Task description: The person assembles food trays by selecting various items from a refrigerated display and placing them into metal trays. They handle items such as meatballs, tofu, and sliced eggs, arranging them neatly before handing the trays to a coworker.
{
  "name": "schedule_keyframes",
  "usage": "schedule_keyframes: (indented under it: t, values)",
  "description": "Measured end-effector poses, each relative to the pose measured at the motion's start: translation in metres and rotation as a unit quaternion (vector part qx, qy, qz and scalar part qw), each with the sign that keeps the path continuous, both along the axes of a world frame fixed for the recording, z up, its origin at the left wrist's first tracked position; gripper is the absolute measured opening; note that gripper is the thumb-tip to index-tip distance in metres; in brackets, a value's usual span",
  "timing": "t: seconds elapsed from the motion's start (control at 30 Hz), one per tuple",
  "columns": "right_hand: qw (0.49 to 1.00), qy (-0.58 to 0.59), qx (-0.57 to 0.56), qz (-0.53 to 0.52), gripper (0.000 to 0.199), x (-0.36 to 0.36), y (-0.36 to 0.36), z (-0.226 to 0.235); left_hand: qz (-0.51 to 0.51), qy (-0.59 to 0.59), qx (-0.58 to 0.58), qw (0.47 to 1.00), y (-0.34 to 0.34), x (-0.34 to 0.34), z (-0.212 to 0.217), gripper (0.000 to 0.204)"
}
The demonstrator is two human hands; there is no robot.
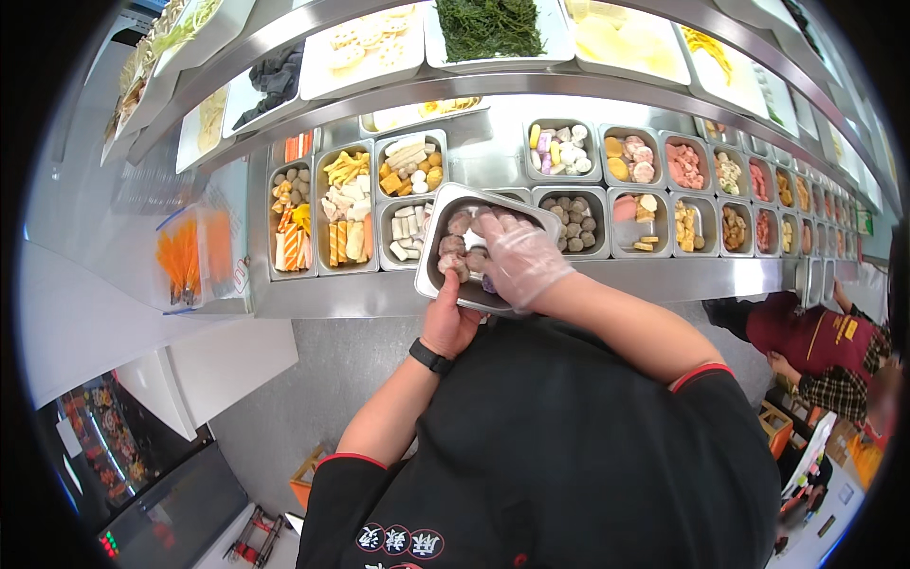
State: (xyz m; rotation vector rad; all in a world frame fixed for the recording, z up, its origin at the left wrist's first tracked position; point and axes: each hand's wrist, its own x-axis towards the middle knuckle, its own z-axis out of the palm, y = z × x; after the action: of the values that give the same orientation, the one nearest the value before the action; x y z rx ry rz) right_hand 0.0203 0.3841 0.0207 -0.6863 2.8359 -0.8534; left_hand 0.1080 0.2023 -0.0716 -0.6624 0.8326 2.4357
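Note:
A steel pan is tilted in front of my body, over the counter's near edge. Brown-grey meatballs lie mostly along its left side, and part of a purple piece shows under my right hand. My bare left hand grips the pan's near left edge, with the thumb over the rim. A clear plastic glove covers my right hand, which reaches into the pan with fingers stretched out beside the meatballs. What lies under the palm is hidden.
The steel counter holds rows of food pans, including one of meatballs. Above are rails and a shelf of white trays, one with seaweed. Orange sticks stand at left. A person in maroon is at far right.

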Motion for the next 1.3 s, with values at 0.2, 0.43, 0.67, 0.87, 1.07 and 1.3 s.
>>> schedule_keyframes:
  t: [0.2,0.43,0.67,0.87,1.07,1.3]
  values:
    - [0.985,-0.151,0.038,-0.070,0.042,0.009,-0.018,0.011,-0.115,0.042,0.013,0.992,0.002,0.011,0.007,0.074]
    - [0.961,-0.236,-0.011,-0.144,0.029,0.037,-0.009,0.031,-0.138,0.101,0.134,0.976,0.010,0.018,0.020,0.084]
    - [0.991,0.096,-0.090,-0.003,0.033,0.091,-0.020,0.017,-0.147,0.092,0.104,0.979,0.008,0.019,0.008,0.081]
    - [0.989,0.107,-0.084,-0.064,0.044,0.112,-0.003,0.027,-0.173,0.107,0.156,0.967,0.005,0.017,0.007,0.084]
    - [0.962,-0.151,0.089,-0.210,0.068,0.067,-0.021,0.027,-0.187,0.116,0.141,0.965,0.007,0.023,0.013,0.085]
    - [0.970,-0.095,0.145,-0.168,0.078,0.084,-0.051,0.013,-0.117,0.168,0.093,0.974,-0.004,0.016,0.018,0.097]
